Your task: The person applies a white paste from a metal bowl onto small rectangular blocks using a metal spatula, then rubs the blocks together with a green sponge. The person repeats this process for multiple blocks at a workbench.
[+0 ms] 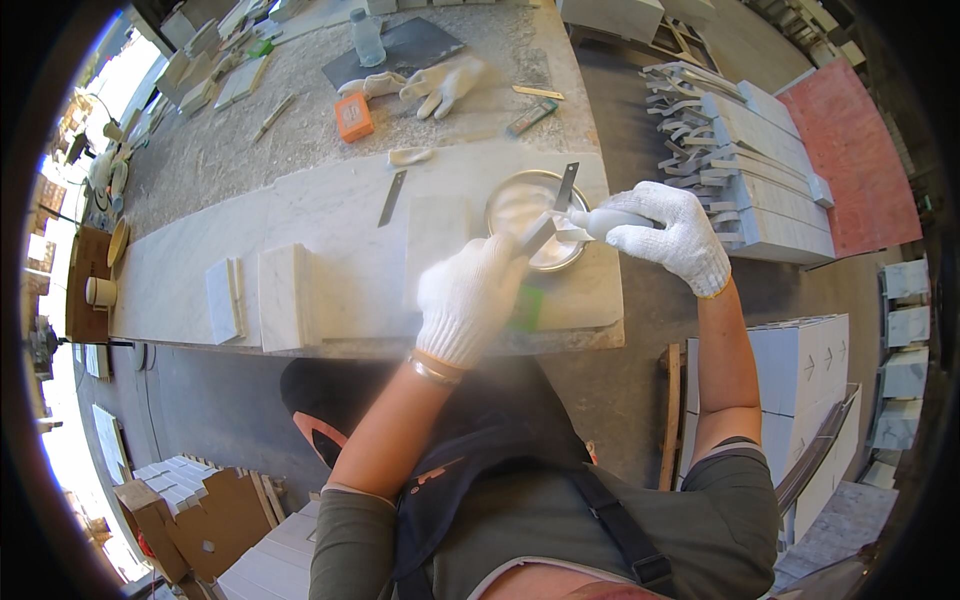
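Observation:
My left hand (462, 300), in a white knit glove, is closed on a flat grey metal blade (538, 237) that points to the right. In the same kind of glove, my right hand (670, 235) grips a small whitish squeeze bottle (612, 222), its tip turned left toward the blade. Both meet over a round tin (492, 212) of white paste (520, 205). A dark metal strip with a hole (567, 182) stands up from the tin. Beneath my left hand, a pale marble tile (437, 225) and a blurred green patch (527, 308) show in part.
Marble tiles (284, 298) stand near the bench's front edge, a loose metal strip (393, 198) behind them. Farther back lie an orange box (354, 117), spare gloves (443, 86) and a clear bottle (367, 40). Stacked slabs (765, 160) stand at right, beyond the bench (590, 335).

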{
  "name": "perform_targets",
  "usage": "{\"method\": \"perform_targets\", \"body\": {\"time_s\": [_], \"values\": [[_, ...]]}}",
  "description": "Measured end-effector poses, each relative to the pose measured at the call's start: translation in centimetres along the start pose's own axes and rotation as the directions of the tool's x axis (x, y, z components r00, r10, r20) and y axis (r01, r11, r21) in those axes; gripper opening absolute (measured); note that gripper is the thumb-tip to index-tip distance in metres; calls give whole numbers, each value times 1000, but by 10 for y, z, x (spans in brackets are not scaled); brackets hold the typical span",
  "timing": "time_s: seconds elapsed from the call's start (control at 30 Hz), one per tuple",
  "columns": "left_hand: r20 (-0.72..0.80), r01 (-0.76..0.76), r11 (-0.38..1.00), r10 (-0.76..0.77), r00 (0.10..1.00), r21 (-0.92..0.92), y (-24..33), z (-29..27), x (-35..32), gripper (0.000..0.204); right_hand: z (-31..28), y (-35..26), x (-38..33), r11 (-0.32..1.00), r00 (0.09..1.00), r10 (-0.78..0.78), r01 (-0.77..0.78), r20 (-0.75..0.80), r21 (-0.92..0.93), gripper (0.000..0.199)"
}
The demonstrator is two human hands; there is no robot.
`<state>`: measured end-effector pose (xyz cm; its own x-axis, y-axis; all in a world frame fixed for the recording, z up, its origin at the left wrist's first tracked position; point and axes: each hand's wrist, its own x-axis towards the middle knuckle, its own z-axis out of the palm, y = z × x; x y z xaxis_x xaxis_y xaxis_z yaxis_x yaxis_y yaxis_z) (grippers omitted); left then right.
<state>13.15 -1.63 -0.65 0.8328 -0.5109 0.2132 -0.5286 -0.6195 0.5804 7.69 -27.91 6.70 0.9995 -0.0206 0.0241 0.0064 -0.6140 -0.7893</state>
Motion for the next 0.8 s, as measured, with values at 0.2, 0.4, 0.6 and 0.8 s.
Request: {"method": "perform_targets", "body": {"time_s": [0.2, 0.4, 0.6, 0.8], "values": [[12, 0, 1000, 0, 1000, -15, 0, 1, 1, 23, 2, 1, 2, 997, 999, 40, -39, -12, 67, 37], [22, 5, 1000, -5, 1000, -9, 1, -1, 1, 23, 1, 3, 2, 999, 1000, 30, -30, 2, 37, 37], [3, 14, 1000, -14, 1000, -14, 1, -1, 1, 24, 4, 15, 4, 973, 999, 38, -39, 9, 228, 34], [1, 22, 1000, -22, 1000, -19, -1, -2, 3, 25, 3, 33, 21, 850, 991, 132, -117, 7, 514, 40]]}}
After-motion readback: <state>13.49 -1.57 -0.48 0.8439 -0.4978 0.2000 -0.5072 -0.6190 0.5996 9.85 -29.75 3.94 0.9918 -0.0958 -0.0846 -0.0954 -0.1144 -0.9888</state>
